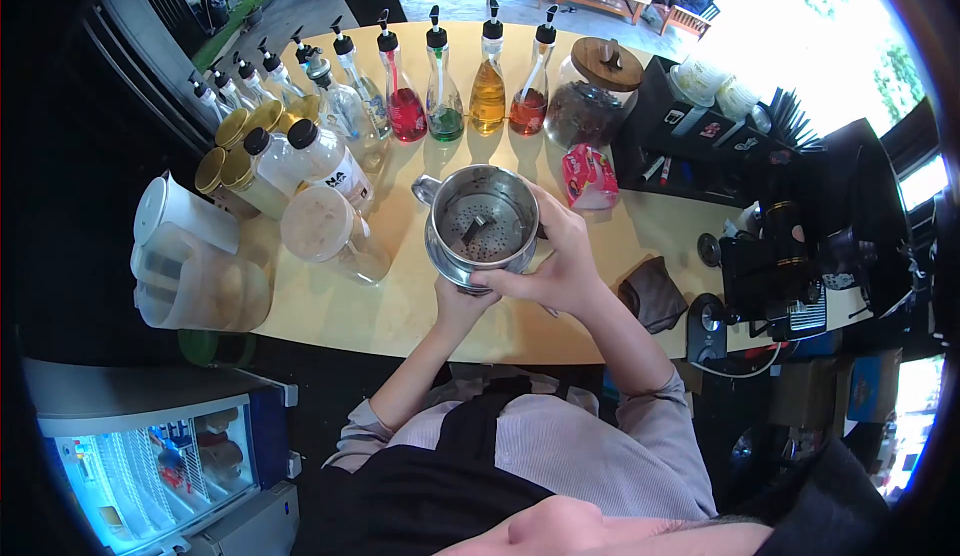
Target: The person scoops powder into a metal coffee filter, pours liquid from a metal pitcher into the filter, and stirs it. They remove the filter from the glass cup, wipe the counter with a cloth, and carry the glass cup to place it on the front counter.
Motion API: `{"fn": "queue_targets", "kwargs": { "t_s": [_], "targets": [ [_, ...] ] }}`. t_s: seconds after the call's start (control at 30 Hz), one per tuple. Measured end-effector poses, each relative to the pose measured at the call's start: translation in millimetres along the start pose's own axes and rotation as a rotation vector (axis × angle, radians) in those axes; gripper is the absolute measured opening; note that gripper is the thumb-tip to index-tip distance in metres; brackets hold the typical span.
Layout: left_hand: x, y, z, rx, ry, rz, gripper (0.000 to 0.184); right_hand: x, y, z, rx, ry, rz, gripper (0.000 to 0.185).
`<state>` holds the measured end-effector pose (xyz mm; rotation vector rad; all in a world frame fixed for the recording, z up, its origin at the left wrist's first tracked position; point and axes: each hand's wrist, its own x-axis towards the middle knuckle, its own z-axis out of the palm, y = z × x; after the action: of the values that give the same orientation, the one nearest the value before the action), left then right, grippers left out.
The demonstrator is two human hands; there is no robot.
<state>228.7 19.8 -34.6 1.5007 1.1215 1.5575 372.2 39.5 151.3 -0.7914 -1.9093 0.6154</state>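
Observation:
A metal cup [505,193] with small holes in its bottom and a handle on its left side is held up over the wooden counter. Inside it is a small metal bar. My right hand [565,266] wraps round the cup's right side, thumb across the lower front. Under the cup, my left hand [463,301] grips it from below, most of its fingers hidden. A pink packet [589,177] lies on the counter to the right of the cup, and a clear jar with a tan lid [318,224] stands to its left.
Pump bottles, among them a red syrup bottle [406,111], line the counter's back edge [460,26]. Plastic pitchers [200,286] stand left. A lidded glass jar [590,111], a black organizer [660,136], a brown cloth [652,294] and a coffee machine [775,276] are right.

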Motion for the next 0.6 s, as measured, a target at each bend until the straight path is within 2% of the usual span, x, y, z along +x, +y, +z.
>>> {"fn": "queue_targets", "kwargs": {
  "t_s": [0.23, 0.4, 0.47, 0.6],
  "targets": [
    [-2, 6, 0, -0.031, 0.033, -0.024, 0.06, 0, 1, 0, -0.029, 0.039, -0.041, 0.094],
    [1, 8, -3, 0.077, -0.051, 0.019, 0.063, -20, 24, 16, -0.076, 0.002, 0.015, 0.09],
    [0, 9, 0, -0.066, 0.012, -0.012, 0.066, -34, 35, 27, -0.058, 0.0, 0.083, 0.088],
    [-1, 4, -1, -0.044, -0.012, -0.028, 0.07, -56, 55, 42, -0.052, 0.039, 0.187, 0.084]
  ]
}}
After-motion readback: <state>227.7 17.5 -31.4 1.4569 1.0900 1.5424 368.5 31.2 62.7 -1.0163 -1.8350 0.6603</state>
